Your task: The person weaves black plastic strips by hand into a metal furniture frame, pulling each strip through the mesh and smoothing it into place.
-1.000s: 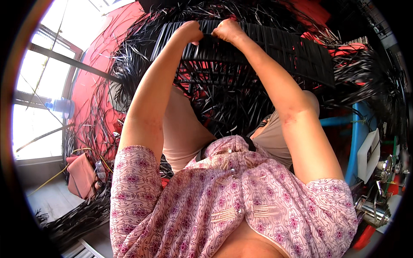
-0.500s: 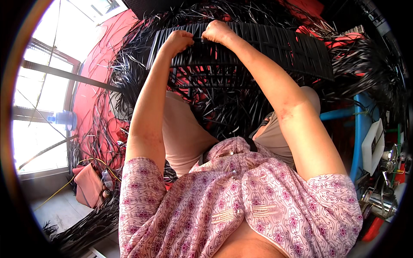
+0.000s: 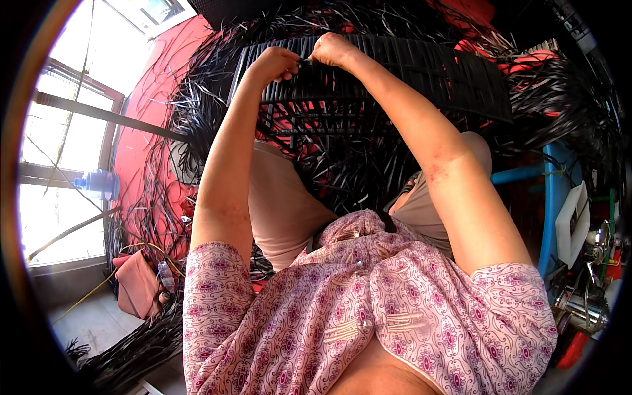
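Observation:
A black woven piece, made of flat plastic strips wound side by side, stretches across the far part of the view in front of my knees. Over its upper left part my left hand is closed, its fingers pinched at a dark strip. Close beside it on the right, my right hand is also closed, knuckles up, on the same spot of black strip. The short stretch between the two hands is dark, and its details are hard to make out. Below the wound surface hangs an open black lattice.
Loose black strips lie in tangled heaps around the piece, over a red floor covering. A blue chair or stool stands at the right, near metal gear. At the left are a blue bottle and a pink bag.
My left hand has turned slightly and its fingers have shifted a little right and down. The right hand stays almost in place at the black strip.

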A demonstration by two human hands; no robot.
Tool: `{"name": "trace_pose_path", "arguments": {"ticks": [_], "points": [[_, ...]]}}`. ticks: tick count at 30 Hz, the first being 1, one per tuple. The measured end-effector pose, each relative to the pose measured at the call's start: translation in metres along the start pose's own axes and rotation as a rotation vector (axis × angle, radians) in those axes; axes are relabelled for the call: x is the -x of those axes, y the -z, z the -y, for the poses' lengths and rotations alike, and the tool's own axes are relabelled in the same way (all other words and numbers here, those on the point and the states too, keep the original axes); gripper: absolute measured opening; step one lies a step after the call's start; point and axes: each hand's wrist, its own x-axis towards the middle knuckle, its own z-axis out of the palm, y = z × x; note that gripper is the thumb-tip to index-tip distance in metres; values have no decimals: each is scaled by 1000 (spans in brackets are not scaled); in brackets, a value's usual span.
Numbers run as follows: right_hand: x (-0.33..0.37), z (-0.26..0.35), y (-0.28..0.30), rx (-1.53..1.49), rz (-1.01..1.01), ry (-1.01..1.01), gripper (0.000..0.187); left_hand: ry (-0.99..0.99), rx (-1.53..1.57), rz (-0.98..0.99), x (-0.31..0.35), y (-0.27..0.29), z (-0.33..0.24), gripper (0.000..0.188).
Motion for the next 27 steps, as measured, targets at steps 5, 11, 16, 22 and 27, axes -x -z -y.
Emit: {"name": "trace_pose_path", "arguments": {"ticks": [5, 11, 16, 22, 27], "points": [[0, -2, 0, 14, 32, -2, 20, 9, -433, 29, -8, -6, -18, 24], [0, 0, -5, 21, 7, -102, 25, 9, -255, 120, -9, 12, -8, 16], [-3, 0, -14, 135, -60, -98, 29, -47, 51, 93, -7, 14, 9, 16], [4, 26, -1, 35, 97, -173, 43, -55, 119, 14, -9, 20, 27, 22], [8, 26, 8, -228, 66, -21, 29, -57, -35, -75, 0, 43, 18, 18]]}}
